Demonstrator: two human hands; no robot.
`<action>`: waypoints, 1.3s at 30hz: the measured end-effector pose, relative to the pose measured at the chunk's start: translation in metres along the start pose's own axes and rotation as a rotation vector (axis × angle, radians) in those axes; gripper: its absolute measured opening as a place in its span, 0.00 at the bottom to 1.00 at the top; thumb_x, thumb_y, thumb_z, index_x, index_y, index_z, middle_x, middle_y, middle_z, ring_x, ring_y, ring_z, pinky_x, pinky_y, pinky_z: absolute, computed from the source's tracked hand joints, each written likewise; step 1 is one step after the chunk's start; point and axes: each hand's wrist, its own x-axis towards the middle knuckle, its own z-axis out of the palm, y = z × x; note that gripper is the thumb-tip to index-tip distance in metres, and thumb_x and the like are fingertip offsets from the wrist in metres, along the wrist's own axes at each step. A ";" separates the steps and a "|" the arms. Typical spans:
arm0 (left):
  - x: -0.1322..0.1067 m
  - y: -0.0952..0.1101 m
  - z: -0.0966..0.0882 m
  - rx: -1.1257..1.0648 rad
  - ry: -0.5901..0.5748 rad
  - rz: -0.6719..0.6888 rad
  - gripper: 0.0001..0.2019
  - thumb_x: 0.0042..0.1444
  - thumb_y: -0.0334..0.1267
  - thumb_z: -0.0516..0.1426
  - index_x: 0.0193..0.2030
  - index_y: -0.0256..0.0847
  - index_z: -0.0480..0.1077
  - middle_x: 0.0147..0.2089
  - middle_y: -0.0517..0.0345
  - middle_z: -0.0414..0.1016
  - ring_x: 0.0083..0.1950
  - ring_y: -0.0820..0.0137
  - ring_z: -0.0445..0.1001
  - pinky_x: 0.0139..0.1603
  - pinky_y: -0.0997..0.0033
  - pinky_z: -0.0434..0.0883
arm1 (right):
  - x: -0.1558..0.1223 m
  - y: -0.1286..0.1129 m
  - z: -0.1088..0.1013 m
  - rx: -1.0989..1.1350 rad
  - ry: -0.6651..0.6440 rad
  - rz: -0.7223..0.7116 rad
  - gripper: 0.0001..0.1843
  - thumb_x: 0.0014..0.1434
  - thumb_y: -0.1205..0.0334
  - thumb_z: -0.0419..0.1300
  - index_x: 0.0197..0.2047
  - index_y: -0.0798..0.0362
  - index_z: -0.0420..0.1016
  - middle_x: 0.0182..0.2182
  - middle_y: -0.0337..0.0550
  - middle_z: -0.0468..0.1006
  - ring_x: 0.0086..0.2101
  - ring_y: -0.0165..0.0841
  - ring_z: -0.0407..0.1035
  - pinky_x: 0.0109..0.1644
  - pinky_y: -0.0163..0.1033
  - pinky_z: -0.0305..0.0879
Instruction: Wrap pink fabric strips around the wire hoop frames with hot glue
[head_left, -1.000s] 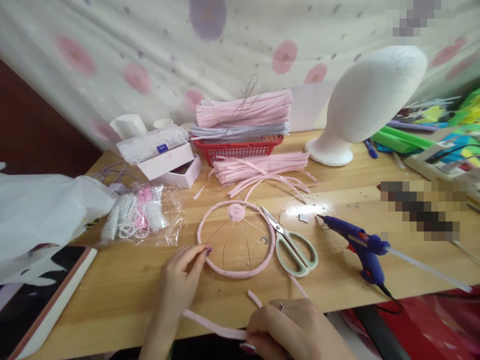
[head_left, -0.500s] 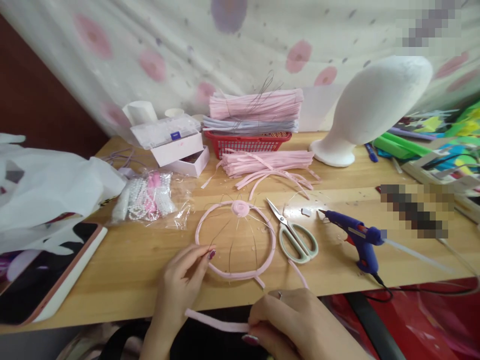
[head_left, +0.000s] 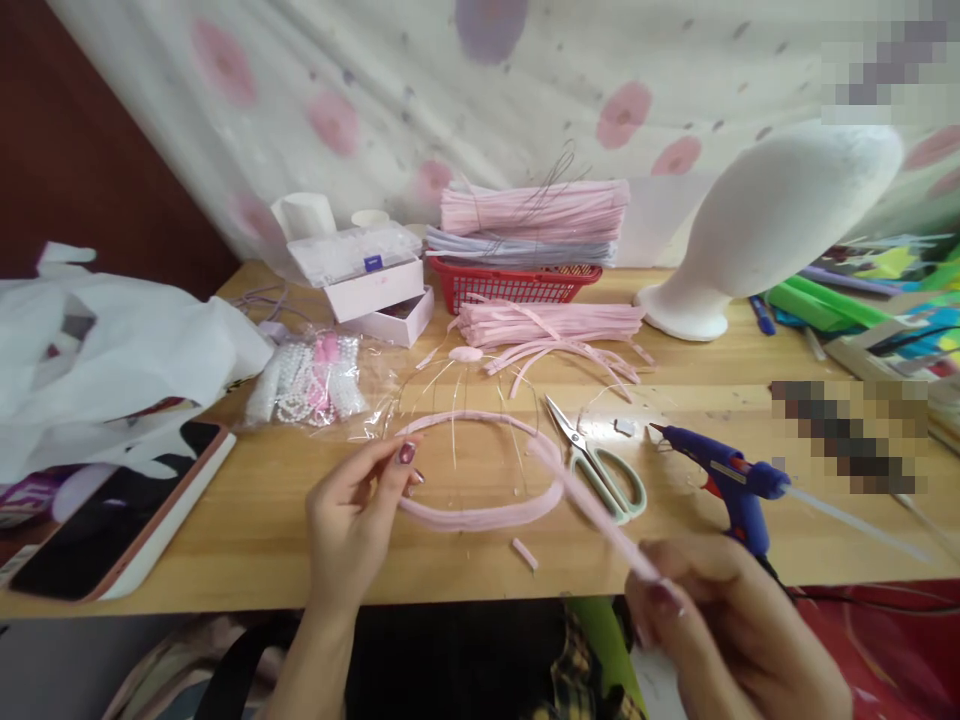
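My left hand [head_left: 360, 510] pinches the left side of a fuzzy pink ring [head_left: 487, 518]. The ring is tilted, and thin wires run from it to a small pink disc [head_left: 466, 354] at its far side. My right hand [head_left: 720, 610], at the lower right, grips one end of a pink pipe cleaner strip [head_left: 604, 515]. The strip slants up to the left, and its far end overlaps the ring's right side; whether they touch I cannot tell. A short pink offcut [head_left: 524, 553] lies below the ring. Scissors [head_left: 609, 490] with pale green handles lie just right of the ring.
A blue glue gun [head_left: 720, 468] lies on the right. Bundled pink strips [head_left: 547, 323] lie before a red basket [head_left: 517, 285]. A white foam head [head_left: 780, 220] stands at back right. Bagged pearl beads [head_left: 307, 385] and a phone [head_left: 127, 520] are on the left.
My left hand has raised and tilted the ring, which lay flatter before. My right hand has moved right and up, bringing the strip from the table's front edge across the ring's right side.
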 end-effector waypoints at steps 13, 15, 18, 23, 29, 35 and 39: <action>0.007 0.011 -0.004 -0.188 -0.488 -0.035 0.36 0.67 0.65 0.39 0.57 0.46 0.79 0.37 0.51 0.82 0.37 0.64 0.73 0.40 0.64 0.72 | 0.017 0.030 0.005 0.067 -0.101 -0.044 0.06 0.70 0.60 0.57 0.39 0.47 0.72 0.46 0.44 0.76 0.46 0.33 0.74 0.39 0.29 0.72; 0.006 0.013 -0.004 -0.207 -0.508 -0.037 0.35 0.68 0.64 0.39 0.58 0.47 0.79 0.38 0.51 0.82 0.38 0.64 0.73 0.41 0.64 0.72 | 0.019 0.031 0.007 0.065 -0.150 -0.060 0.06 0.71 0.61 0.56 0.39 0.47 0.71 0.51 0.46 0.76 0.51 0.35 0.73 0.42 0.31 0.74; 0.005 0.020 -0.003 -0.264 -0.526 -0.063 0.28 0.70 0.58 0.45 0.58 0.48 0.79 0.39 0.52 0.82 0.38 0.66 0.74 0.41 0.66 0.73 | 0.019 0.034 0.008 0.080 -0.156 -0.005 0.05 0.71 0.60 0.56 0.40 0.47 0.69 0.53 0.47 0.78 0.45 0.35 0.76 0.41 0.35 0.74; 0.003 0.030 -0.001 -0.236 -0.605 -0.049 0.21 0.63 0.38 0.62 0.62 0.54 0.74 0.46 0.57 0.82 0.44 0.70 0.77 0.45 0.73 0.75 | 0.016 0.042 0.008 0.084 -0.134 0.104 0.05 0.71 0.57 0.57 0.42 0.47 0.69 0.55 0.47 0.79 0.30 0.28 0.73 0.33 0.34 0.71; 0.012 0.025 -0.004 -0.211 -0.646 0.075 0.29 0.57 0.27 0.65 0.64 0.56 0.72 0.48 0.60 0.81 0.39 0.76 0.77 0.42 0.80 0.76 | 0.022 0.043 0.007 0.095 -0.123 0.068 0.06 0.71 0.56 0.57 0.42 0.47 0.71 0.50 0.45 0.82 0.37 0.31 0.75 0.37 0.34 0.72; 0.030 0.013 -0.015 -0.165 -0.628 0.204 0.18 0.60 0.27 0.62 0.53 0.52 0.80 0.49 0.56 0.81 0.42 0.73 0.78 0.44 0.77 0.77 | 0.029 0.051 0.006 0.128 -0.040 0.138 0.12 0.72 0.50 0.55 0.40 0.49 0.68 0.44 0.44 0.81 0.29 0.29 0.72 0.34 0.37 0.71; 0.037 0.011 -0.020 -0.173 -0.574 0.241 0.11 0.58 0.30 0.64 0.45 0.48 0.82 0.46 0.51 0.81 0.50 0.63 0.78 0.50 0.68 0.77 | 0.037 0.061 0.009 0.192 0.047 0.231 0.15 0.69 0.46 0.59 0.40 0.49 0.66 0.42 0.44 0.80 0.29 0.29 0.72 0.31 0.36 0.69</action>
